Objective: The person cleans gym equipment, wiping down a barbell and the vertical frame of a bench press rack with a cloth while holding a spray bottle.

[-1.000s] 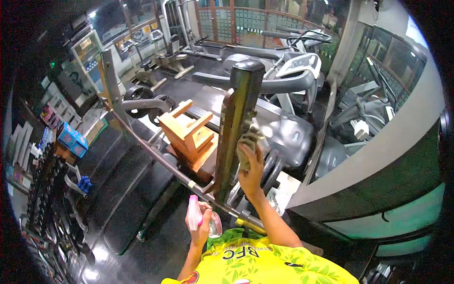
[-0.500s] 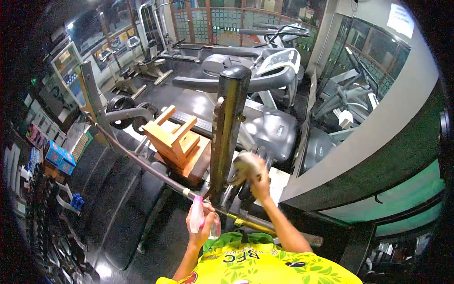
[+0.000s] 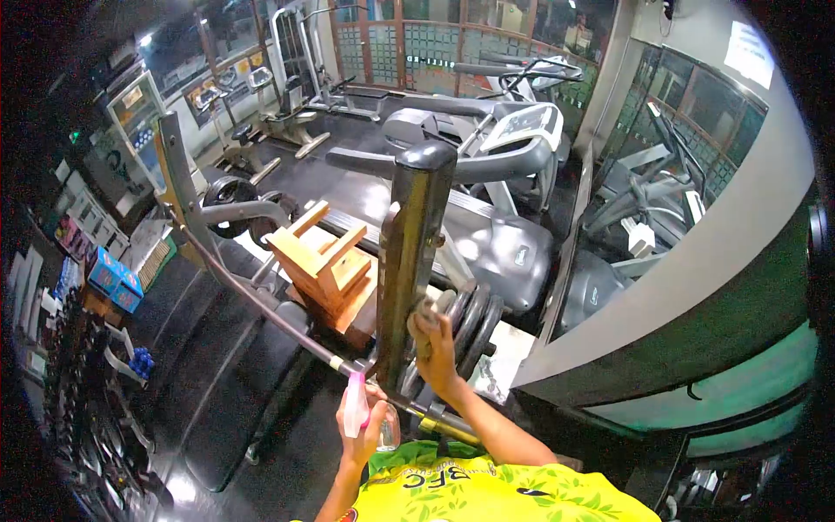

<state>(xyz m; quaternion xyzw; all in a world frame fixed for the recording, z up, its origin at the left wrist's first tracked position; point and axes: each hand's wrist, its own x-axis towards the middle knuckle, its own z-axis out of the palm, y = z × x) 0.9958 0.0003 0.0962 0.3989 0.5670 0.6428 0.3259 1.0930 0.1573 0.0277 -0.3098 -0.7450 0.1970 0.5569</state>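
Note:
My left hand (image 3: 367, 426) is closed around a spray bottle (image 3: 355, 405) with a pink and white head and a clear body. It is held low, close to the barbell (image 3: 287, 322). In my right hand (image 3: 437, 352) is a bunched, greyish-beige cloth (image 3: 424, 315), pressed against or right beside the right side of the black upright post (image 3: 416, 235). Behind that hand, black weight plates (image 3: 474, 326) hang by the post. The fingers of my right hand are wrapped on the cloth, which hides part of the post's side.
A wooden stool (image 3: 326, 261) stands left of the post. Beyond are a treadmill (image 3: 504, 252) and other gym machines. A second upright (image 3: 178, 174) holds the barbell's far side. A padded bench (image 3: 235, 409) lies at left, and a mirror (image 3: 661, 174) lines the right wall.
My right hand has moved left with the cloth, from beside the post to right against its side. My left hand still holds the spray bottle, slightly lower. The view has shifted a little.

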